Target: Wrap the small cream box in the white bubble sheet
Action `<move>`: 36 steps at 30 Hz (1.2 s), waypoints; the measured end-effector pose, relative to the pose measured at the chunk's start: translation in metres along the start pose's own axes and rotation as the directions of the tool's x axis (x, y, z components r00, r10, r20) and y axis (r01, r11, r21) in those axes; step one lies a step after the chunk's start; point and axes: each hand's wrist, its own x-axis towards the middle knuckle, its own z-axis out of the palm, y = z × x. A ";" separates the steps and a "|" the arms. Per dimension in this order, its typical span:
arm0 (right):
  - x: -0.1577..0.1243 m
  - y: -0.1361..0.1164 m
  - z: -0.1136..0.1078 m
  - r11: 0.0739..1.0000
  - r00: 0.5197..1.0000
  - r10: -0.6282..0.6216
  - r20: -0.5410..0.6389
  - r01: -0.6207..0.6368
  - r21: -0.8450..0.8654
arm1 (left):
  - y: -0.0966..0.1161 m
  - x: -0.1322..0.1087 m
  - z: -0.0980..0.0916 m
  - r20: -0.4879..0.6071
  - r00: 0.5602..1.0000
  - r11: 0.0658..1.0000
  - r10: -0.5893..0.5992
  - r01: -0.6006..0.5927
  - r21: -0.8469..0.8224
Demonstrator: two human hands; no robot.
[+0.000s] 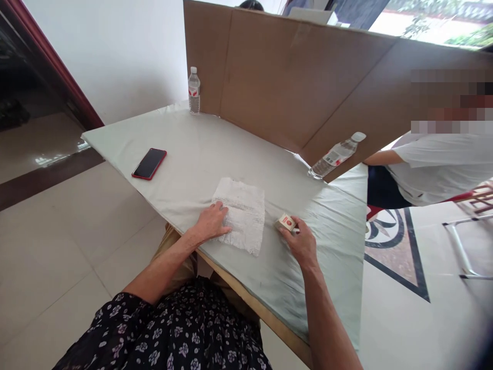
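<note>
A white sheet of bubble wrap point(243, 210) lies flat on the pale green tablecloth point(215, 149). My left hand point(211, 222) rests on its near left edge, fingers together and pressed flat on the sheet. My right hand point(301, 242) is to the right of the wrap, its fingers pinched on a small white box with a red mark point(285, 222) that sits on the cloth.
A red-cased phone point(149, 163) lies at the left. One water bottle point(194, 90) stands at the back; another point(336, 155) leans against the tall cardboard screen point(292, 82). A person in a white shirt point(435, 164) sits at the right. A folding chair point(468, 241) stands beyond.
</note>
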 end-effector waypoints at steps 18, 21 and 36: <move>-0.019 -0.076 0.083 0.895 0.882 -0.341 0.324 0.410 -0.176 | -0.007 -0.009 0.006 -0.057 0.998 0.999 0.007 -0.010 -0.048; -0.022 -0.073 0.086 0.880 0.873 -0.342 0.348 0.428 -0.206 | -0.005 -0.011 0.000 -0.061 0.998 0.997 -0.026 0.021 -0.077; -0.021 -0.068 0.089 0.889 0.891 -0.336 0.305 0.407 -0.208 | -0.018 0.013 0.020 -0.106 0.986 0.992 0.125 -0.126 0.001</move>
